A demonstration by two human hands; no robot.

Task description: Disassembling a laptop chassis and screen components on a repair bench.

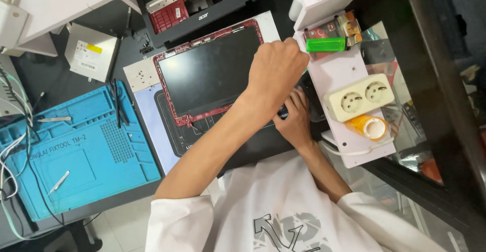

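Note:
A laptop screen panel [210,72] with a red bezel lies face up on a dark work mat [169,128]. My left hand [276,69] is clenched in a fist over the panel's right edge; whatever may be inside the fist is hidden. My right hand [294,120] lies just below it, at the panel's lower right corner. Its fingers are closed on a small dark and blue tool [282,112], which is mostly covered.
An opened red and black laptop base [197,4] sits behind the panel. A blue repair mat [76,150] with tweezers [59,181] lies left, an optical drive [91,52] beyond it. At right a white board carries a double socket [359,97], a green lighter [325,44] and an orange roll [368,127].

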